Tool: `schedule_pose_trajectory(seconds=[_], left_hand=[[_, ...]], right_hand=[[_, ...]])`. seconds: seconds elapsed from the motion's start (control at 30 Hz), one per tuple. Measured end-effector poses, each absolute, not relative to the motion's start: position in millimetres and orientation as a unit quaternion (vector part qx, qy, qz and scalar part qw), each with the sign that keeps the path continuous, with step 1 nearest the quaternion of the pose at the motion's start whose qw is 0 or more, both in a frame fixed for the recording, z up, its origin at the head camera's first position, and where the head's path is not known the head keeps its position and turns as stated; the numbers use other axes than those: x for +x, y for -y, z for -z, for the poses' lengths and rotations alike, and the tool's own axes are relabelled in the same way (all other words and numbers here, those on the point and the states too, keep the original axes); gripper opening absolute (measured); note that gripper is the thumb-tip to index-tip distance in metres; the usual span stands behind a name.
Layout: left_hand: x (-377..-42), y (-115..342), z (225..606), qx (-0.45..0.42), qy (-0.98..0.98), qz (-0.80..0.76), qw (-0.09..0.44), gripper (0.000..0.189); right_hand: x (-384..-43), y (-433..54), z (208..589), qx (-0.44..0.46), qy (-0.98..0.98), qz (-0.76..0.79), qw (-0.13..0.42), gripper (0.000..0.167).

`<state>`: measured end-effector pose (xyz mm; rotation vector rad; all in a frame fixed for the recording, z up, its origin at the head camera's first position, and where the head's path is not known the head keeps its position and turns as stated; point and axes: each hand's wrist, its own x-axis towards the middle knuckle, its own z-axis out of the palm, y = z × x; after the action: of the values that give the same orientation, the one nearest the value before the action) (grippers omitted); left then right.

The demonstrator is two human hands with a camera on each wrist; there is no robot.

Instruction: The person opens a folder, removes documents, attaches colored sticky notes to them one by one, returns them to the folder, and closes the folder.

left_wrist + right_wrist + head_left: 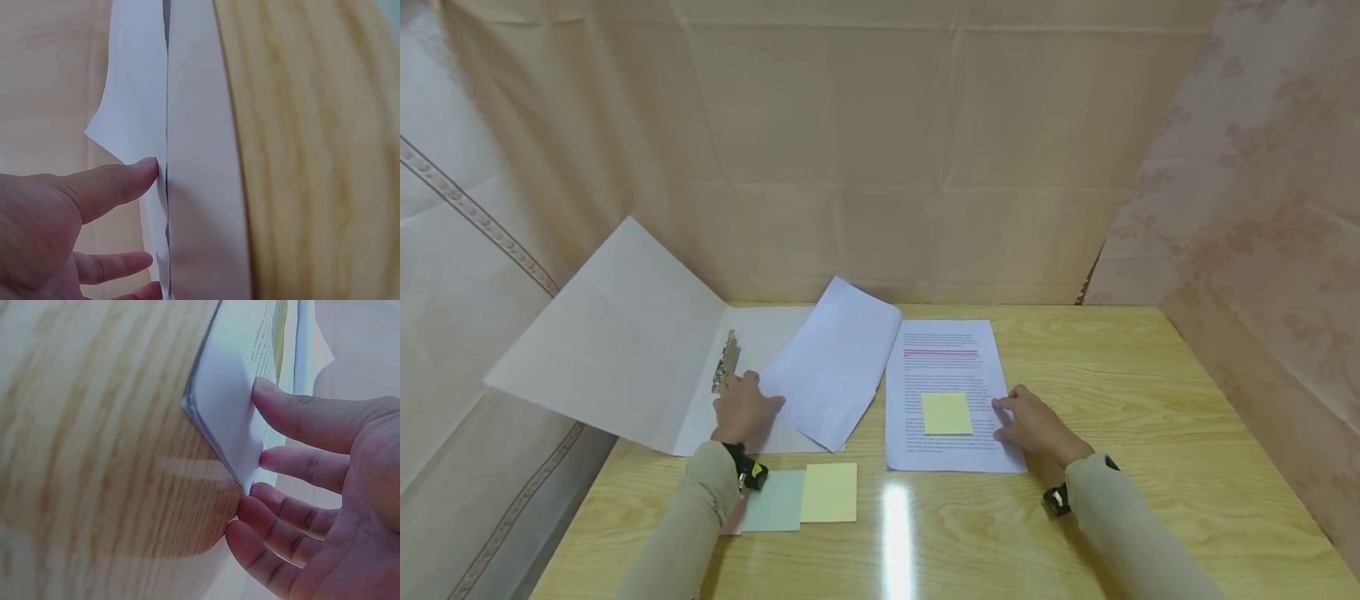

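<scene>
A stack of printed sheets [943,358] lies on the table, with a pink-marked line near the top and a yellow sticky note [947,414] on its lower half. My right hand [1040,427] touches the stack's right edge, thumb and fingers spread; the right wrist view shows the fingertips along the edge [215,447]. Left of it, blank white sheets [831,367] lie askew over an open white folder [617,350] with a metal clip [726,361]. My left hand [747,408] rests at those sheets' left edge, its thumb [134,178] touching the paper.
In front of the folder, yellow [829,492], light green [772,502] and pink [734,518] sticky notes lie side by side, the pink one partly hidden by my left arm. The folder's raised cover leans at the left. A beige cloth [850,167] hangs behind the table.
</scene>
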<state>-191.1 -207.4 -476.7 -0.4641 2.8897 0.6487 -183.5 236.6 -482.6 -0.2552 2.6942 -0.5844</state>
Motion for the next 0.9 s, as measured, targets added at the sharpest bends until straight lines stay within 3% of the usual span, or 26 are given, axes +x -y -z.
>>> schedule_pose_trajectory(seconds=[0.33, 0.6, 0.9], left_hand=[[-195, 211, 479, -0.170, -0.954, -0.238, 0.057, 0.071], [-200, 226, 493, -0.155, -0.929, -0.336, -0.003, 0.041], [-199, 220, 473, -0.191, -0.852, -0.487, 0.027, 0.045]], right_hand=[[-185, -239, 485, -0.107, -0.956, 0.209, 0.174, 0.058], [-184, -240, 486, -0.119, -0.956, 0.214, 0.160, 0.058], [-185, -241, 485, -0.108, -0.955, 0.217, 0.169, 0.059]])
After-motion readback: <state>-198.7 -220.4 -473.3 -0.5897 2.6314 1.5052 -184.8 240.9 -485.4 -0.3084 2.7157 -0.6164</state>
